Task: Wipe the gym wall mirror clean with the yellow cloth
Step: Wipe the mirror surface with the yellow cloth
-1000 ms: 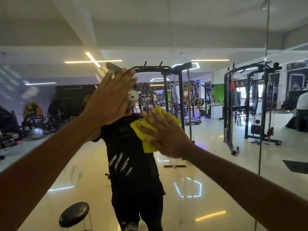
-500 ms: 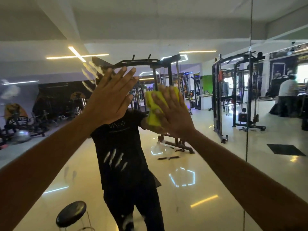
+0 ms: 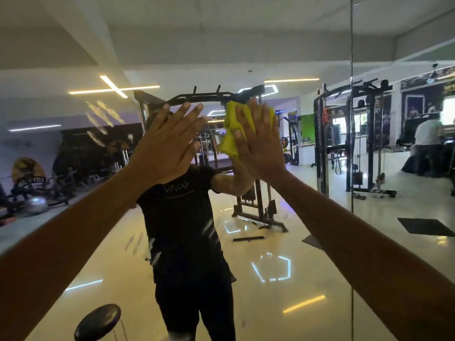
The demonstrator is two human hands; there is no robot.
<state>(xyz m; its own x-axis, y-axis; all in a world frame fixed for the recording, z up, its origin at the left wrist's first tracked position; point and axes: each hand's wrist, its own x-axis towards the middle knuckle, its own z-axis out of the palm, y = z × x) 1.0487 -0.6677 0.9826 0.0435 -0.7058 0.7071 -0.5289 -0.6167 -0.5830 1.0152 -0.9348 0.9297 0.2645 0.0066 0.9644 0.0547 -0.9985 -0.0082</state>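
Cloth [image 3: 232,134] under right hand [image 3: 258,148] — higher now, mirror [image 3: 320,254] smeared.

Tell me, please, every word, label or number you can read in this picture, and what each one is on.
Nothing reads with certainty.
Black T-shirt, reflected in the mirror: pale chest lettering, mirrored, roughly "VA" then unclear letters.
Round yellow logo on the reflected wall: a dark band of lettering, too blurred to read.
Wall posters at the right: too small to read.
Yellow cloth under the right hand: no text.
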